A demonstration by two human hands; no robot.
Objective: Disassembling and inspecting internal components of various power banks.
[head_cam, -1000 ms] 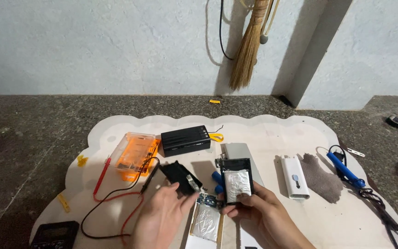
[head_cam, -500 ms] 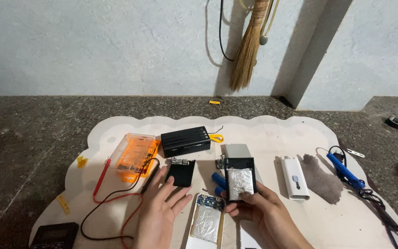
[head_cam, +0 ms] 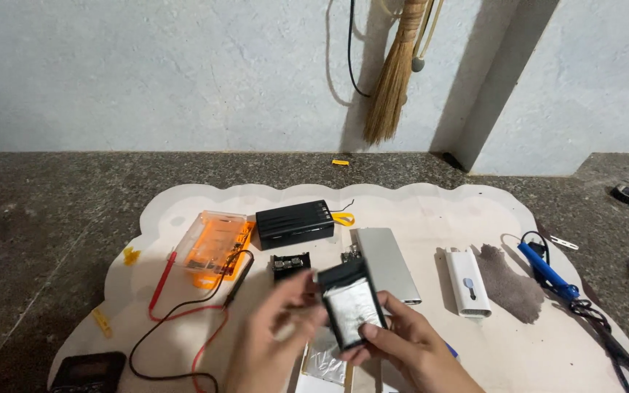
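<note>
My right hand (head_cam: 402,346) grips the black-framed silver battery pouch (head_cam: 351,309) above the mat's (head_cam: 431,211) near edge; my left hand (head_cam: 278,327), fingers loosely curled and empty, has released the small black casing (head_cam: 290,263), now lying mid-mat.

A: What carries it all?
B: A cream scalloped mat (head_cam: 431,211) on the speckled floor (head_cam: 60,211).
A: Lying on it?
B: 1 orange case (head_cam: 214,244), 1 black box (head_cam: 295,223), 1 silver slab (head_cam: 389,263), 1 white charger (head_cam: 469,282), 1 grey cloth (head_cam: 509,285).
</note>
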